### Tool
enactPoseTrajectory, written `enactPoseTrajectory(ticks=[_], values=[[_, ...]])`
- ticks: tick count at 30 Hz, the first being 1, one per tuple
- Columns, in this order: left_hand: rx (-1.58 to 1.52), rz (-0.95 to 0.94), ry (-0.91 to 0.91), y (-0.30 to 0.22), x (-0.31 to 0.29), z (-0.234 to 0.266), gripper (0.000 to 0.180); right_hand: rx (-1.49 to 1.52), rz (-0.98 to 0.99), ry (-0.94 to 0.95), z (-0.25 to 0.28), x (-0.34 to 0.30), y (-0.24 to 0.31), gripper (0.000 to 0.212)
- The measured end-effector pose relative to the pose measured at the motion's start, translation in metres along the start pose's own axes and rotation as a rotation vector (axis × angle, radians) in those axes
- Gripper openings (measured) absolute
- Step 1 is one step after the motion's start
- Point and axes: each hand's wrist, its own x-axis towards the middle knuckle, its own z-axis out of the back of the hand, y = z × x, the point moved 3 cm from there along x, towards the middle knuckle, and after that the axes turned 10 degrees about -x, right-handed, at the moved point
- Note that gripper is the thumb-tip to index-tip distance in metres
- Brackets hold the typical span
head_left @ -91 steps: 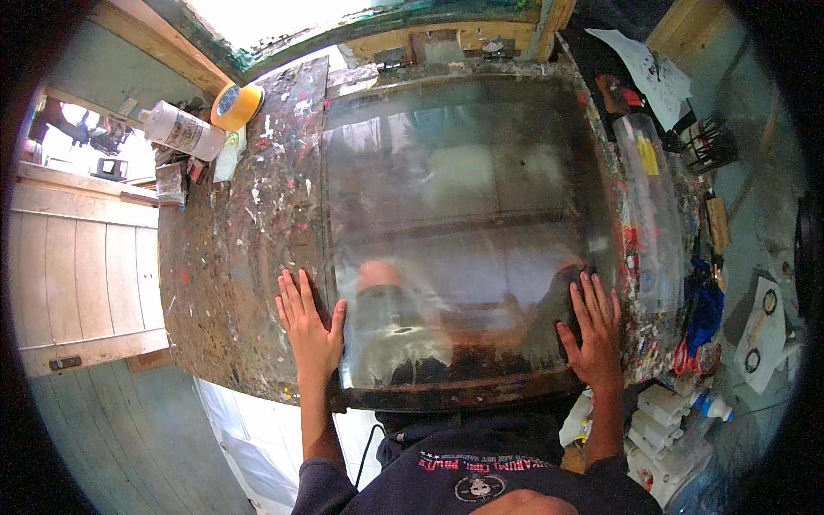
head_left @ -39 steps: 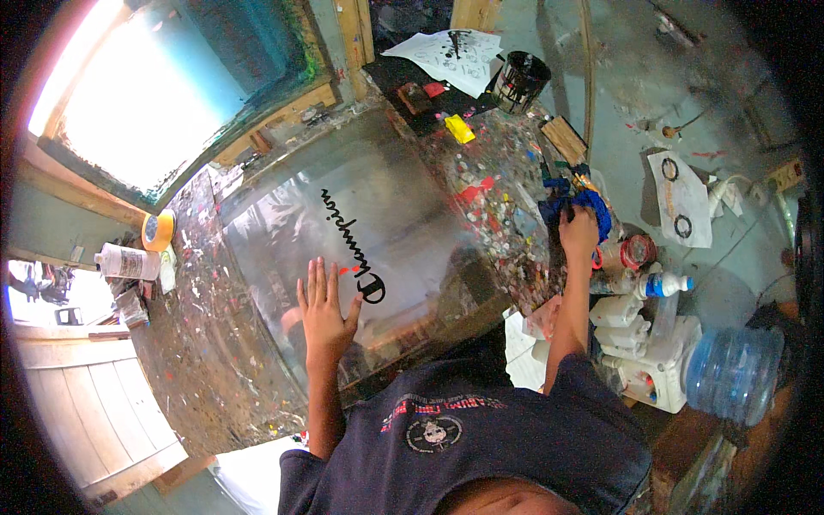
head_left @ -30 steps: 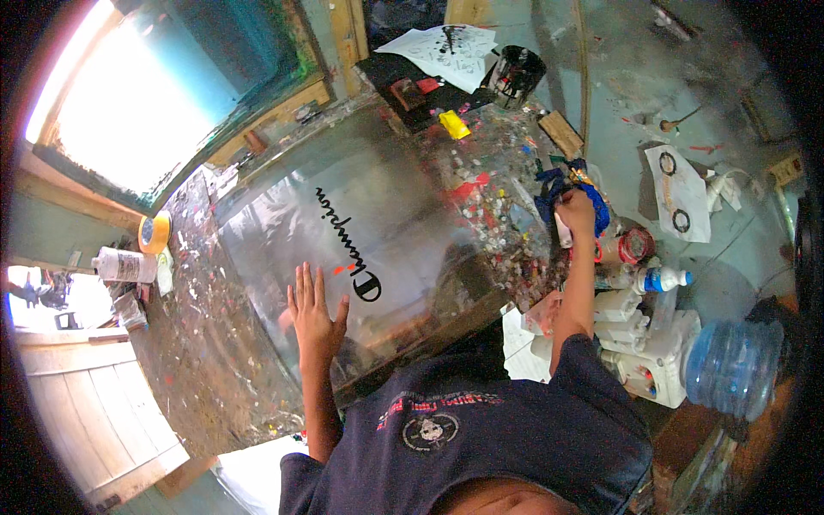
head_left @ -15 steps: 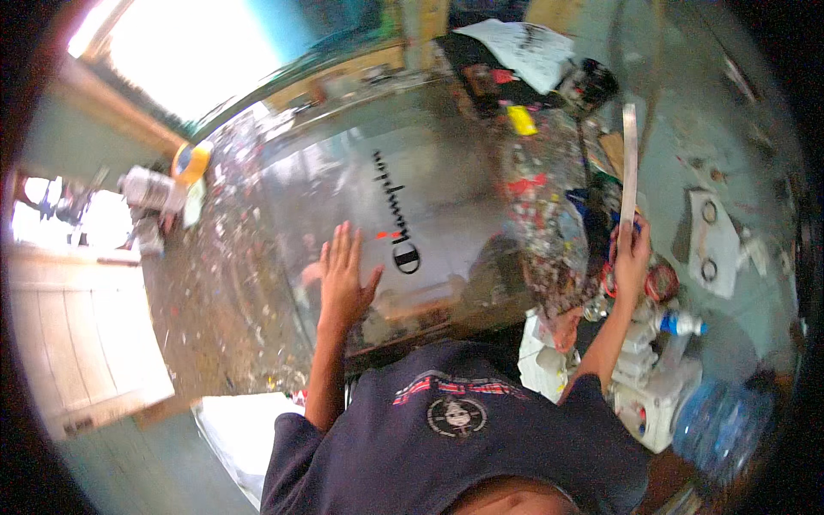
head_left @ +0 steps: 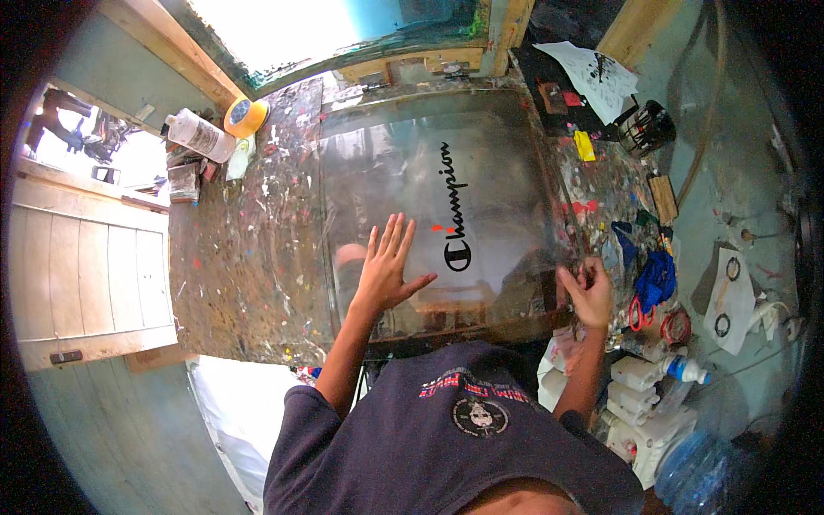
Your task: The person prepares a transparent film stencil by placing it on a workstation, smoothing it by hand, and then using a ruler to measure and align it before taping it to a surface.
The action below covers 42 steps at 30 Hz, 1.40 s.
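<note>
My left hand (head_left: 388, 268) lies flat with fingers spread on a clear, glossy sheet (head_left: 378, 163) over the worktable. To the right of its fingertips, black script lettering (head_left: 455, 202) runs lengthwise on the sheet. A small orange-red mark (head_left: 439, 228) sits beside the lettering. At the sheet's right edge my right hand (head_left: 587, 292) is closed in a pinch. A thin strip (head_left: 568, 202) rises from its fingers, seen nearly edge-on; it appears to be the metal ruler from the earlier frame. Whether it touches the table, I cannot tell.
Paint-stained tabletop (head_left: 249, 257) surrounds the sheet. A white bottle (head_left: 199, 136) and a yellow tape roll (head_left: 246, 117) sit at the far left. Toward the right are a yellow piece (head_left: 584, 146), a black mesh cup (head_left: 645, 125), blue cloth (head_left: 656, 276) and red-handled scissors (head_left: 636, 316).
My right hand has come down and left to the sheet's edge, turning the raised ruler nearly edge-on. My left hand stays flat on the sheet. The view has shifted.
</note>
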Motion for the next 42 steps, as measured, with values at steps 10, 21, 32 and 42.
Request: enactPoseTrajectory(ticks=[10,21,32,42], values=[[-0.203,-0.323,-0.226,-0.057,-0.006,-0.006,0.088,-0.551,0.602,-0.084,-0.100,0.211,0.061,0.030],[-0.243,-0.578,0.254,-0.138,-0.007,-0.134,0.083,-0.731,0.744,0.424,-0.183,0.288,0.091,0.043],[-0.260,-0.613,0.272,-0.146,0.005,-0.134,0.086,-0.619,0.621,0.500,-0.151,0.294,0.082,0.047],[-0.242,-0.584,-0.075,-0.119,0.030,-0.041,0.073,-0.581,0.794,0.242,-0.125,0.306,0.063,0.038]])
